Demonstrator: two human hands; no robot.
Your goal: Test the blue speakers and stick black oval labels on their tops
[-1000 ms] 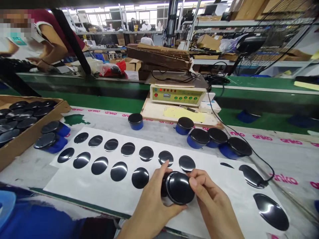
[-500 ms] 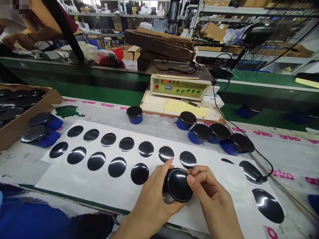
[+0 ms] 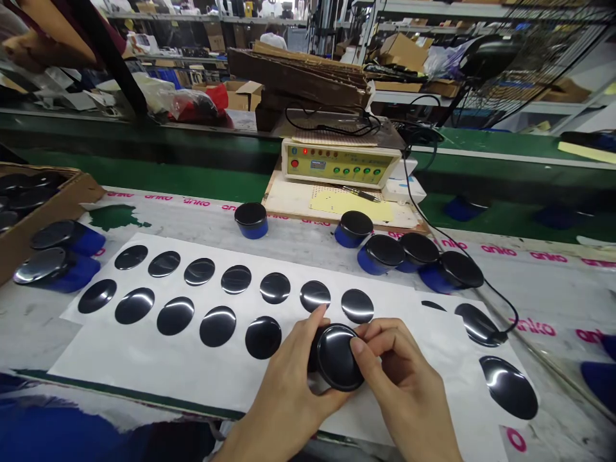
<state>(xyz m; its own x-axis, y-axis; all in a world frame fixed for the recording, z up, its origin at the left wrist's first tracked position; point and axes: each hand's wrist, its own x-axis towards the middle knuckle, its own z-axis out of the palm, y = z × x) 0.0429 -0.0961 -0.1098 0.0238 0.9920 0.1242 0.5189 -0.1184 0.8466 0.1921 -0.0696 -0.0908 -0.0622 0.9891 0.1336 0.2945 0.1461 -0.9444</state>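
My left hand [image 3: 287, 393] is wrapped round a short cylinder with a glossy black round top [image 3: 339, 359], its face tilted up towards me. The thumb and fingers of my right hand [image 3: 410, 380] pinch at the right rim of that same top; whether a thin piece lies between them I cannot tell. Beneath both hands lies a white sheet [image 3: 158, 362] bearing rows of shiny black discs [image 3: 263, 337]. A second white sheet with larger black discs [image 3: 509, 387] lies to the right, partly covered.
Several blue cylinders with black tops [image 3: 353, 229] stand behind the sheets; others [image 3: 56, 269] lie at left beside a filled cardboard box [image 3: 89, 187]. A control box [image 3: 339, 163] sits at the back, and its black cable [image 3: 462, 273] runs down the right. Across the bench a person's arm [image 3: 52, 48] shows.
The view has shifted slightly, so the bench things sit a little further left. My right thumb lies a bit further onto the black top; both hands keep their hold.
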